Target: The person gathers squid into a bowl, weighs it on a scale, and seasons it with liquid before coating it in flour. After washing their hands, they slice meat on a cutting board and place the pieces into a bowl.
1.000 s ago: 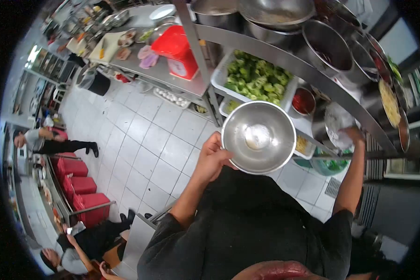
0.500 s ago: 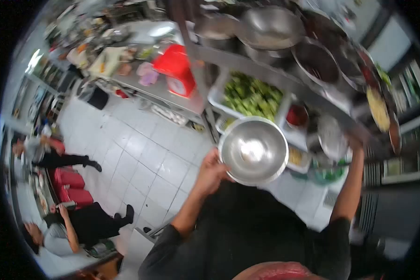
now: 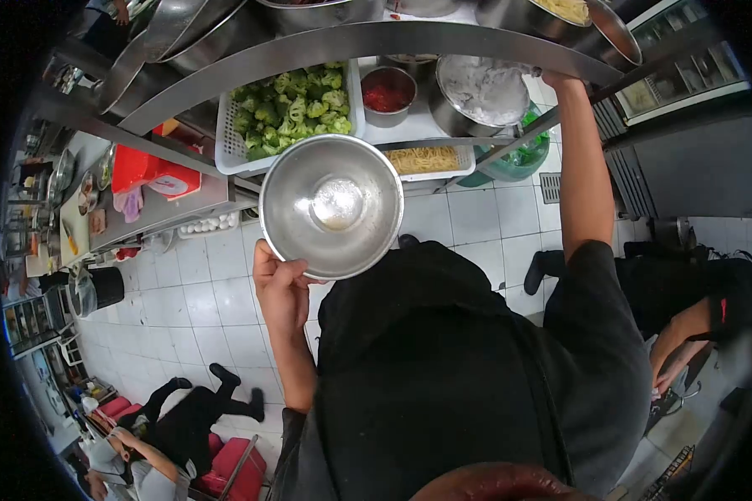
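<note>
My left hand point(image 3: 282, 288) grips the rim of a shiny metal bowl point(image 3: 331, 207), thumb over the edge; a small yellowish patch shows at its bottom. The bowl is in front of a white basket of broccoli florets point(image 3: 292, 108). My right arm stretches up to the shelf, and my right hand point(image 3: 562, 78) is beside a metal pot with a white, powdery-looking mass point(image 3: 486, 93). The shelf's steel rail hides its fingers. Between basket and pot stands a small metal pot of something red and chopped point(image 3: 387, 93).
A tray of noodles point(image 3: 426, 159) and a green tub point(image 3: 514, 159) sit lower down. The steel shelf rail point(image 3: 376, 39) crosses above. At left, a red scale point(image 3: 154, 174) stands on a counter. People are at lower left and close on my right point(image 3: 685, 292).
The view has turned, and the shelf now runs across the top. My left hand still holds the bowl. My right hand stays near the pot with the white mass.
</note>
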`<state>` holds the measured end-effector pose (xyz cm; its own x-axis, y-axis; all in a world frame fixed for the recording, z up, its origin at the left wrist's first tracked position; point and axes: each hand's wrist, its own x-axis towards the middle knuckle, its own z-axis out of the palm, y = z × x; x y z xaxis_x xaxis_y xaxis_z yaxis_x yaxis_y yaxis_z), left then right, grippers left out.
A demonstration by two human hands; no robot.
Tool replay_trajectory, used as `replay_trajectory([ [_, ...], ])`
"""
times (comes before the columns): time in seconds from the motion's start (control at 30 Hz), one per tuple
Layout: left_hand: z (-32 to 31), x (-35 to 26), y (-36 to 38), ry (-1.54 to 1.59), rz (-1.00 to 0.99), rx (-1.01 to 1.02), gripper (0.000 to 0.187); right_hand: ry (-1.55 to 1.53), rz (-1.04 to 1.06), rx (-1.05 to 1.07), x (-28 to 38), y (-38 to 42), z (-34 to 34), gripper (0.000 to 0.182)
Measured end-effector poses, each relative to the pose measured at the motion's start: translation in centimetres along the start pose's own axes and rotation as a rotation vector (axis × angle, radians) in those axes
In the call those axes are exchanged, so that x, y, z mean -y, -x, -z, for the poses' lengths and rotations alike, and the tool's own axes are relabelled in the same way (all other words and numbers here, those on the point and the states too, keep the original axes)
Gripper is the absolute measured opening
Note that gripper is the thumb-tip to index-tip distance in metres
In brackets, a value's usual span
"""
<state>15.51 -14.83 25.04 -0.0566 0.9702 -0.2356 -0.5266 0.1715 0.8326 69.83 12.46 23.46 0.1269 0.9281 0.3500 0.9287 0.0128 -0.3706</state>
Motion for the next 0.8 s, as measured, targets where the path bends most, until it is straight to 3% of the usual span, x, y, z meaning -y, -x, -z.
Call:
replay_trajectory([
  [0.27,0.1,-0.1,-0.2,0.015,-0.010,0.004,0.022,-0.083,0.053,0.004,2.8,-1.4,-0.8,0.053],
  [0.4,0.3,0.0,-0.4,0.066,-0.030,-0.005,0.021,-0.176,0.031,0.146,4.4,-0.8,-2.4,0.056],
  [0.5,0.3,-0.2,-0.3,0.000,-0.022,-0.011,0.023,-0.220,-0.105,0.435,6.1,1.1,-4.2,0.058],
  [0.6,0.2,0.0,-0.2,0.009,-0.042,-0.014,0.022,-0.050,-0.327,0.784,7.7,2.9,-6.6,0.064],
  [0.67,-0.2,0.2,-0.3,0.022,-0.037,-0.016,0.022,-0.202,-0.538,0.700,4.2,2.7,-12.6,0.055],
  [0.77,-0.1,0.4,-0.6,0.026,-0.016,0.018,0.022,-0.621,-0.800,0.564,2.2,2.7,-14.3,0.051],
  [0.8,0.0,0.4,-0.8,0.027,-0.009,0.038,0.022,-0.487,-0.640,0.581,2.5,2.7,-13.0,0.051],
])
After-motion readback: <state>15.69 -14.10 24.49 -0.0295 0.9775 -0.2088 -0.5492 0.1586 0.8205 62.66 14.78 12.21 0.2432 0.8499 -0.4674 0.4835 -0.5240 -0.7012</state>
